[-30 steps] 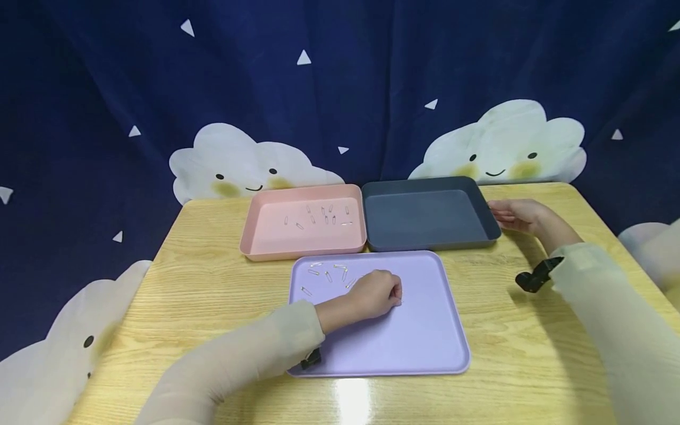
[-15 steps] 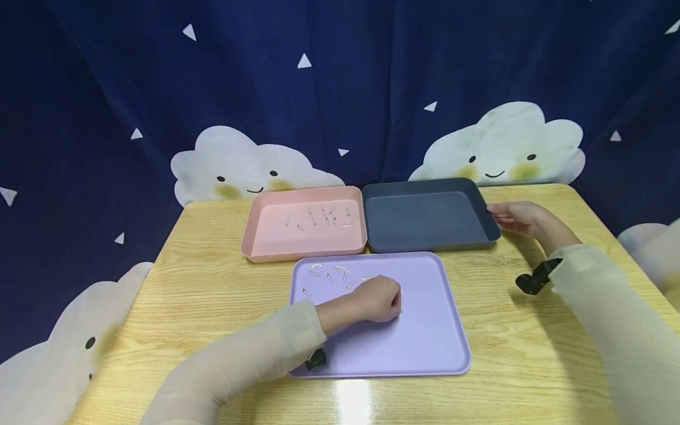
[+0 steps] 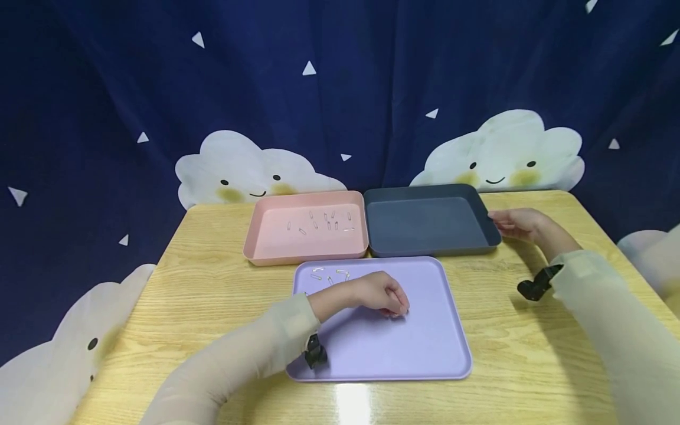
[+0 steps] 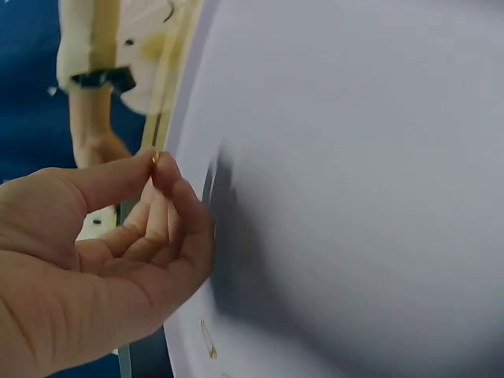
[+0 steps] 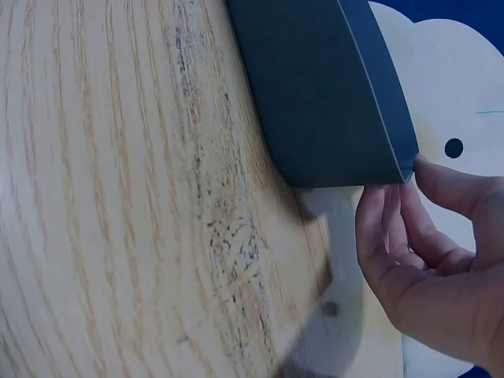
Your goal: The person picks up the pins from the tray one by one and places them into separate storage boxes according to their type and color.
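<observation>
My left hand (image 3: 379,292) is over the middle of the lavender tray (image 3: 419,354). Its thumb and index fingertip pinch a small gold-coloured safety pin (image 4: 155,158), mostly hidden by the fingers. Several more safety pins lie at the tray's far left, one pin (image 4: 208,339) showing below the hand in the left wrist view. At the right end of the dark blue-grey tray (image 3: 430,224), my right hand (image 3: 517,224) holds the corner. Its thumb (image 5: 449,183) is at the rim and the other fingers are against the outside wall.
A pink tray (image 3: 268,242) holds several silver-looking safety pins and stands against the dark tray's left side. Both stand behind the lavender tray on a wooden table (image 3: 212,265). A dark blue curtain (image 3: 265,88) with white clouds hangs behind the table.
My left hand was bent down at the tray with its fingertips hidden; it has turned and lifted, so the pinching fingers show. My right hand stays at the dark tray. The head view shifts slightly.
</observation>
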Available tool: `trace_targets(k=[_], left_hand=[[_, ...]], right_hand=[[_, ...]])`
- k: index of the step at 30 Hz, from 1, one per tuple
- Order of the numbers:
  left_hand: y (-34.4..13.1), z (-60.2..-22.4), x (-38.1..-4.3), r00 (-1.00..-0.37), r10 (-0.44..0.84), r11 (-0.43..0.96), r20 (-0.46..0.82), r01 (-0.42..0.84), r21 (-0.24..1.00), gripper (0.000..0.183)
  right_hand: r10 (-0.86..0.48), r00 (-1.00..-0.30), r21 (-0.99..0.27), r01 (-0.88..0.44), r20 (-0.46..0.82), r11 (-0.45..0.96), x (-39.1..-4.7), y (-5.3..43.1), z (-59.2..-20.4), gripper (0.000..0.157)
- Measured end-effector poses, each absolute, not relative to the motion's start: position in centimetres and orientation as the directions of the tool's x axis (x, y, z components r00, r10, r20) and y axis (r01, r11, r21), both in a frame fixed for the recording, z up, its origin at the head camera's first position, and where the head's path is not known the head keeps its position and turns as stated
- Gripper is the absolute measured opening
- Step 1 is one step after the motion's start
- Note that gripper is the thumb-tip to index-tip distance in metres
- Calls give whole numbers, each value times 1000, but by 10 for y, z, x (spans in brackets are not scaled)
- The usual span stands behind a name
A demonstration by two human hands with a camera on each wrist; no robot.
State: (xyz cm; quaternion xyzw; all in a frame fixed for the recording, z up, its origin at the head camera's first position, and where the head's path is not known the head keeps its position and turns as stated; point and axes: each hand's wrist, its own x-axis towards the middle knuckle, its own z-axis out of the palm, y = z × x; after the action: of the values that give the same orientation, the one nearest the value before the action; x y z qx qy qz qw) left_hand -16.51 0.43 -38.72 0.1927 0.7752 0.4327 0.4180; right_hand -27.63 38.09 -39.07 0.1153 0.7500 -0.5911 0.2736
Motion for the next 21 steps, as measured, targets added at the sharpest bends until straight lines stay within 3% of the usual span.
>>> trace_targets(k=[8, 21], left_hand=[[-2, -375, -192, -517, 669, 469, -534, -264, 843, 29], [2, -350, -229, -545, 628, 457, -555, -320, 830, 34]], right_hand=[[-141, -826, -820, 490, -545, 296, -272, 384, -391, 30], [-136, -829, -821, 488, -542, 297, -270, 384, -391, 27]])
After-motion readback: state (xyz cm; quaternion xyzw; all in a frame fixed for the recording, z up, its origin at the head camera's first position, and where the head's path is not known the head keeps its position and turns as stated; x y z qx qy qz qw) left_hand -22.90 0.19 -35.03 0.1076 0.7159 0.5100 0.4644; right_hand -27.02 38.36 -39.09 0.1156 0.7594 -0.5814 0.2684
